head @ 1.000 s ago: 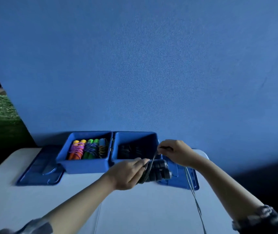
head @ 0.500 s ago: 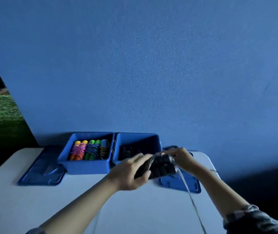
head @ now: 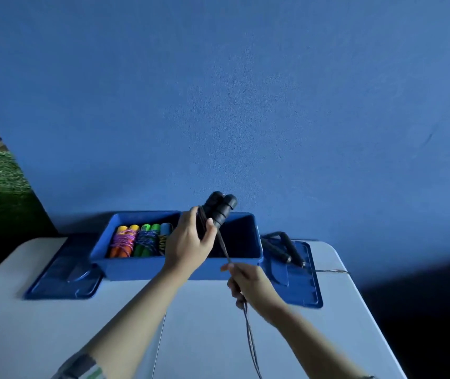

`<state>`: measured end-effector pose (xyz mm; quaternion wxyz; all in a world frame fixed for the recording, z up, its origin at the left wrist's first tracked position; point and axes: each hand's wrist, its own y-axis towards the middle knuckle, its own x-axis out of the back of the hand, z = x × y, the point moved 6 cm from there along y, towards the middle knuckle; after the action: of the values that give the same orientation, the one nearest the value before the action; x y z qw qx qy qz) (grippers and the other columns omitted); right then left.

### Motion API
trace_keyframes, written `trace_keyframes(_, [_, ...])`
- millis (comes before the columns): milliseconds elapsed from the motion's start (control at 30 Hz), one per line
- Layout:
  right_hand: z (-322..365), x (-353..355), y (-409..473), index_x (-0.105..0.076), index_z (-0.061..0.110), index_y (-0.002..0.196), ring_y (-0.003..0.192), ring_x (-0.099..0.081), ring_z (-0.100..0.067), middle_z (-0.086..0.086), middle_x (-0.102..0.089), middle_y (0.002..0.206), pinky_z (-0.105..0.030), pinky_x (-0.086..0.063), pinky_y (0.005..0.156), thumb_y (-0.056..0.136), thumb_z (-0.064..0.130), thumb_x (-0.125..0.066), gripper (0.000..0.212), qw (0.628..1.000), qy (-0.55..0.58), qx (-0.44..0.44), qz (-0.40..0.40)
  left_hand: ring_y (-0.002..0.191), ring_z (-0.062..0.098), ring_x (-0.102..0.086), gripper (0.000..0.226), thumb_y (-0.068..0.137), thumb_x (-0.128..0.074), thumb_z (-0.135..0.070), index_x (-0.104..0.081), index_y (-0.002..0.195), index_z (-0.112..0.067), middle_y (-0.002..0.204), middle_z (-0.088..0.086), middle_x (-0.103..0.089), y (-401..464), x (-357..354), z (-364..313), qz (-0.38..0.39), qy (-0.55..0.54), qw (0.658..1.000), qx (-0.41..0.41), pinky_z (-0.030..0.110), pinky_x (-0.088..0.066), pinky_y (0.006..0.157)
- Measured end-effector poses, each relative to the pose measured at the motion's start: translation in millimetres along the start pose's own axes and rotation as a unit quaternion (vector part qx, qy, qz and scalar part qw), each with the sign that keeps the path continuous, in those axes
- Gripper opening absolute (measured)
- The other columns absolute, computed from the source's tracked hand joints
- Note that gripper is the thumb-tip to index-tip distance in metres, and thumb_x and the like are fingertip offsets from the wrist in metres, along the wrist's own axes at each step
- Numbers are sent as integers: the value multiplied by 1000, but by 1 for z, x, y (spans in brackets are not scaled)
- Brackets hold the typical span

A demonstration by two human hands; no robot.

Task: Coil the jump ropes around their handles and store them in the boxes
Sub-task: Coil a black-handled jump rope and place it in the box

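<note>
The scene is dim and has a strong blue cast. The big matte blue wall [head: 245, 91] is lighter toward 1 o'clock and darker at 9 o'clock. The pale white table top [head: 27, 324] shows no glare. At 4 o'clock the corner falls into black shadow. The wide lens bends the table edges. The blue plastic lid [head: 62, 272] at 8 o'clock looks blurred.
</note>
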<state>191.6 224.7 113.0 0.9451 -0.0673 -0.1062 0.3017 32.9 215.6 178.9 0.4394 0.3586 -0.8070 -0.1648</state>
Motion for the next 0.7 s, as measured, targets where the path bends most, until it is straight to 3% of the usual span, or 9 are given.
trace_keyframes(167, [-27,-11,-18,-60,5,100,51,-63,-20,0,-56,55,-29,-50,52,99,12,-37,24,996,-73,-44,30,87,37,-63,71,84,-28,-57,-54,123,-4,108,16,-60,-1,-3,25,29,66,996,56,42,-53,61])
trace_keyframes(267, [-36,-19,-33,-61,13,94,52,-60,-17,2,-57,57,-31,-48,57,97,17,-38,23,983,-171,-42,52,83,38,-61,51,92,-41,-47,-54,112,-2,103,17,-58,3,-3,43,30,86,988,123,36,-44,57])
trace_keyframes(333, [-32,-20,-43,-58,11,91,53,-46,-15,0,-51,63,-29,-41,56,96,29,-40,26,971,-236,-16,31,81,38,-61,39,95,-46,-40,-51,104,-3,99,17,-57,4,-4,54,43,100,982,153,33,-38,56])
trace_keyframes(433, [-4,-12,-53,-58,8,94,57,-37,-13,-4,-51,69,-28,-32,55,96,34,-42,31,956,-288,55,-11,74,38,-62,39,95,-46,-39,-52,107,-2,94,18,-58,-1,-7,57,66,135,983,106,36,-44,52])
trace_keyframes(533, [30,3,-58,-60,15,90,55,-44,-13,4,-56,62,-30,-36,57,96,34,-43,27,931,-350,103,-18,60,38,-63,46,95,-34,-39,-56,106,1,83,21,-60,-10,-16,52,87,145,984,46,36,-46,42])
trace_keyframes(633, [56,19,-62,-60,26,80,46,-43,-6,14,-53,51,-18,-31,47,95,34,-45,23,928,-358,106,6,42,34,-56,47,94,-29,-36,-58,106,-1,74,19,-56,-20,-22,41,102,170,980,-35,27,-37,32])
trace_keyframes(700, [74,25,-63,-60,27,77,46,-41,-7,7,-55,55,-20,-32,48,96,32,-46,24,926,-353,136,16,37,32,-52,42,93,-30,-34,-56,111,-6,74,16,-55,-28,-27,31,114,184,972,-92,23,-29,31])
